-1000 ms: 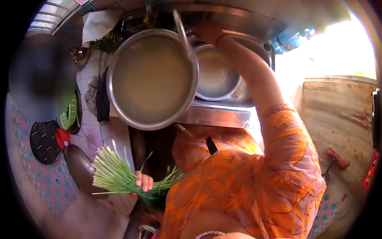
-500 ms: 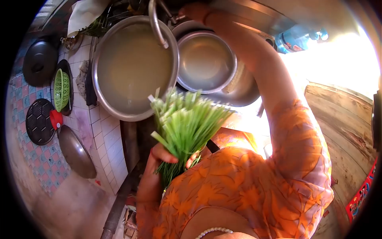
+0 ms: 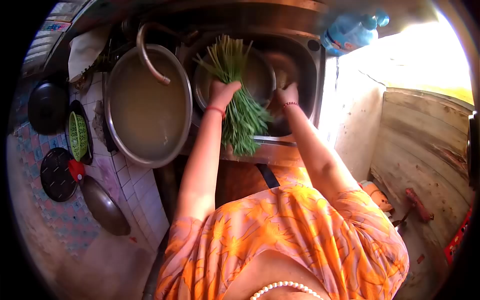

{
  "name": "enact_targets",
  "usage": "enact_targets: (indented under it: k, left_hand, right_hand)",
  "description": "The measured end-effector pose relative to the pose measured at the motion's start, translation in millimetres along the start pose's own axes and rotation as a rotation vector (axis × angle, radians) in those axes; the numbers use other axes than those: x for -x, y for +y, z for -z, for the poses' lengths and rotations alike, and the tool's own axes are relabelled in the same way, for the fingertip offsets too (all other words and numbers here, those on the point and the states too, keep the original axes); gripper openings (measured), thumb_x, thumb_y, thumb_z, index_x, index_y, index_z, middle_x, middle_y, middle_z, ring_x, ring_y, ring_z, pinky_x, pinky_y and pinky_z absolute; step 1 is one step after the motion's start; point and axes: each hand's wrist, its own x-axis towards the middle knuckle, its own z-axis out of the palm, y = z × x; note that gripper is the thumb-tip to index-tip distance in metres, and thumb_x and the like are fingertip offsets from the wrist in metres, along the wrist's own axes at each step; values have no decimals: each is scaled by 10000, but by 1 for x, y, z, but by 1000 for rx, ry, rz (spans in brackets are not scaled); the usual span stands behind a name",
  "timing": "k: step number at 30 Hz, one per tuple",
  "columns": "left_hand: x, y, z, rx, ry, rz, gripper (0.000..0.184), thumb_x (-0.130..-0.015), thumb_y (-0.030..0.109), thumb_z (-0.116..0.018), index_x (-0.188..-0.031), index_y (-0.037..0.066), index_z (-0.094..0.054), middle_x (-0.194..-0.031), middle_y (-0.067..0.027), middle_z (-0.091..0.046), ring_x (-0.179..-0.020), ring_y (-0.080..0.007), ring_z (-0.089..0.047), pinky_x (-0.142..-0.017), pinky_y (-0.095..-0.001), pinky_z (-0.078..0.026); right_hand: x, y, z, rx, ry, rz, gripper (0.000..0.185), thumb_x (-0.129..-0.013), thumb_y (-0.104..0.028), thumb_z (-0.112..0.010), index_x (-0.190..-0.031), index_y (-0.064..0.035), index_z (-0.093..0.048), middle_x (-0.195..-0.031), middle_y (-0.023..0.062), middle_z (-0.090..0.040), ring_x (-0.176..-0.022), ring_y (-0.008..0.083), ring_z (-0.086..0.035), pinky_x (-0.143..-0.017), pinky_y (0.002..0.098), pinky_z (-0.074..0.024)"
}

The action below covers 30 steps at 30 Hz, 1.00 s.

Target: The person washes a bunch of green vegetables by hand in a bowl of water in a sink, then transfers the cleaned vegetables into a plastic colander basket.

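Since half a second ago, the green bundle went from chest to over the small basin in the sink; right hand came down off the tap. Left hand wrapped tight around bundle, thumb across. Long axis runs away from the person: pale stem ends at the far side, leafy ends fanning back, slightly right, over the sink's near edge. Right hand by basin's right rim; can't tell if gripping. Both forearms reach forward, right one angling inward. Blue bottle: label unreadable.
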Motion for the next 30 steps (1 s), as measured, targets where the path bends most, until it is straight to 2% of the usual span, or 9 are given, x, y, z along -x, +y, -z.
enact_targets:
  k: [3, 4, 7, 11, 16, 23, 26, 29, 30]
  left_hand:
    - [-19, -23, -9, -622, 211, 140, 610, -658, 135, -694, -1204, -39, -485, -1002, -203, -644, -927, -299, -636, -825, -353, -496]
    - [-8, -9, -19, -797, 264, 251, 714, -670, 131, -699, -1297, -10, -390, -1159, -260, -548, -1018, -351, -585, -863, -411, -484]
    - [-16, -58, -36, -1016, 484, 167, 882, -691, 209, -727, -1387, 35, -215, -1168, -227, -507, -1009, -371, -569, -828, -440, -495]
    - [-14, -69, -50, -1219, 438, 222, 878, -735, 269, -692, -1421, 59, -185, -1235, -189, -434, -1137, -323, -448, -903, -457, -397]
    - [-19, -112, -45, -1236, 373, 239, 908, -717, 380, -676, -1424, 60, -204, -1317, -164, -385, -1210, -305, -365, -954, -469, -326]
    - [13, -45, -33, -1006, 123, 473, 1098, -596, 489, -779, -1425, 70, -194, -1428, -163, -294, -1293, -338, -314, -1043, -475, -280]
    - [32, -26, -41, -1033, 473, -171, 674, -725, 328, -695, -1287, 54, -441, -1301, -186, -446, -1182, -298, -440, -948, -455, -375]
    - [20, -49, -80, -269, 124, -203, 332, -810, 246, -642, -1071, 50, -579, -1043, -143, -616, -903, -264, -614, -743, -392, -498]
    - [11, -67, -91, 40, 16, 96, 241, -826, 202, -614, -1012, 48, -596, -959, -129, -626, -869, -261, -622, -721, -376, -505]
  right_hand:
    - [33, -30, 44, 224, -31, 128, 395, -806, -128, -565, -1110, 43, -379, -991, 324, -587, -981, 449, -571, -864, 461, -461]
    - [33, -24, 44, 274, -40, 128, 352, -833, -122, -517, -1109, 42, -375, -988, 325, -588, -977, 450, -572, -856, 466, -464]
    - [30, -15, 48, 396, -55, 110, 263, -894, -102, -391, -1112, 43, -367, -984, 328, -591, -965, 452, -578, -832, 477, -474]
    - [34, -8, 43, 504, -94, 10, 307, -917, -101, -340, -1179, 59, -347, -1009, 330, -589, -984, 429, -587, -823, 463, -495]
    - [33, 9, 28, 749, -243, -48, 405, -934, -156, -337, -1264, 76, -296, -1077, 297, -584, -1046, 384, -577, -865, 417, -494]
    - [30, 60, 30, 362, -50, -165, 390, -920, -144, -401, -1243, 54, -310, -1115, 305, -550, -1055, 409, -554, -862, 428, -485]
    - [81, 4, 49, 372, 153, 159, 321, -875, -90, -469, -1166, 0, -370, -1070, 306, -547, -953, 442, -573, -831, 465, -477]
    - [71, 16, 26, 27, -3, 375, 235, -870, -136, -530, -1076, -25, -512, -879, 222, -615, -885, 382, -612, -792, 386, -503]
    - [56, 35, 9, -155, -93, 329, 221, -891, -183, -527, -1044, -27, -562, -816, 162, -631, -853, 315, -629, -769, 369, -518]
